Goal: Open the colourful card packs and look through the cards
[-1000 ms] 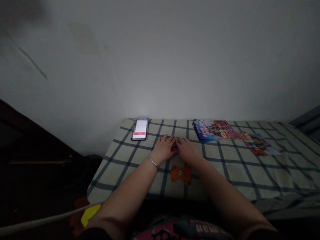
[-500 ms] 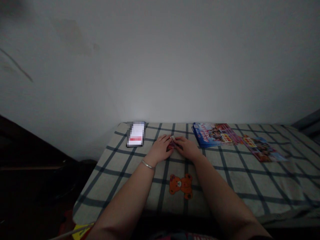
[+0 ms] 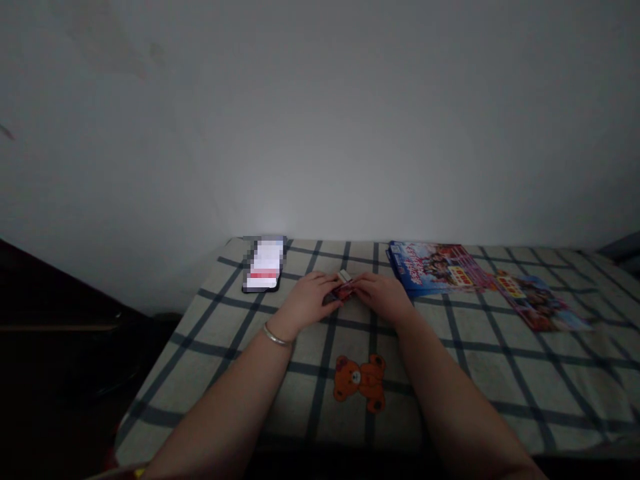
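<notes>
Between my hands, over the checked cloth, is a small folded piece of printed paper (image 3: pixel 343 288), dark and pinkish with a pale strip at its far edge. My left hand (image 3: pixel 311 300), below a silver bangle (image 3: pixel 277 335), closes on its left side with thumb and fingers. On the opposite side the fingertips of my right hand (image 3: pixel 383 297) pinch its edge. Much of the paper is covered by my fingers, so its full shape is hidden.
A phone (image 3: pixel 265 265) with a lit, blurred screen lies at the left. Right of my hands are a stack of colourful leaflets (image 3: pixel 435 267) and another leaflet (image 3: pixel 543 303). A bear picture (image 3: pixel 360 381) marks the checked tablecloth (image 3: pixel 480 387) near me. A wall (image 3: pixel 340 133) stands behind.
My hands have drawn slightly apart, showing more of the folded paper and its pale strip. The view has shifted a little closer to the table.
</notes>
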Available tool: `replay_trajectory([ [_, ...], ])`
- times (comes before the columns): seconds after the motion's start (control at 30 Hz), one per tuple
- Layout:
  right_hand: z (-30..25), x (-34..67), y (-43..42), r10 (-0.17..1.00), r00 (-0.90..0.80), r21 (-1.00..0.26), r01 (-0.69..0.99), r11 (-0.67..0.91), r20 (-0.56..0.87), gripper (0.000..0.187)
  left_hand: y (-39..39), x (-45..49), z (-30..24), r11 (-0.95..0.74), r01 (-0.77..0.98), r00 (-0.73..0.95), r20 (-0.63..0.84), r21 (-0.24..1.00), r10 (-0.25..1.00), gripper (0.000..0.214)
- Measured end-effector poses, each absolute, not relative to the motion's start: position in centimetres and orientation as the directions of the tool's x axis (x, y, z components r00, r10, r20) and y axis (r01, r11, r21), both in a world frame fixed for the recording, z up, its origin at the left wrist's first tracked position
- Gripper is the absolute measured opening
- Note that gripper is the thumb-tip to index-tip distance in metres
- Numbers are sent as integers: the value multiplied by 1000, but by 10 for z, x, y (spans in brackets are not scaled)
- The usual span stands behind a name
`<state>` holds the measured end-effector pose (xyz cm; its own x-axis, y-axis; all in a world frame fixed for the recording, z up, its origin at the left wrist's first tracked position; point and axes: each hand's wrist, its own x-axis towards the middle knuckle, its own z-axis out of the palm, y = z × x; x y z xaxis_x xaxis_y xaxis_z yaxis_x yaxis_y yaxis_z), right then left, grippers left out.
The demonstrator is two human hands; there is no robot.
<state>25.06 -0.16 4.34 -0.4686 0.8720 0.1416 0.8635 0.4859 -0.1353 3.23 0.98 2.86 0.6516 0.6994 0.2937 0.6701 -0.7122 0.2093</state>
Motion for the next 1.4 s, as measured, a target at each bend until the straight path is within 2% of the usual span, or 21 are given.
replay_trajectory([
  [0.13,47,245,-3,913,-391,-41,917,397,116,30,10,34,31,-716,675,659,292,177,693,32],
  [0.27,52,239,-7,933,-347,-35,935,352,100,29,11,36,30,-707,683,638,320,183,700,22],
  [0.5,49,235,-10,922,-374,-143,912,385,99,31,11,40,28,-676,690,584,355,257,730,20],
  [0.7,38,242,-3,910,-398,-245,876,415,118,27,13,38,26,-706,654,612,359,271,704,23],
  [0.87,40,243,-3,916,-392,-242,884,400,83,25,15,35,23,-738,614,636,378,280,672,22],
  [1.1,44,241,-4,925,-378,-210,902,377,39,25,15,39,24,-743,594,665,332,308,669,19],
  [1.23,43,242,-4,918,-391,-242,886,395,68,23,14,41,26,-723,613,643,331,320,691,18],
  [1.4,39,243,-3,908,-394,-337,843,419,141,24,12,45,22,-673,660,547,400,334,735,16],
])
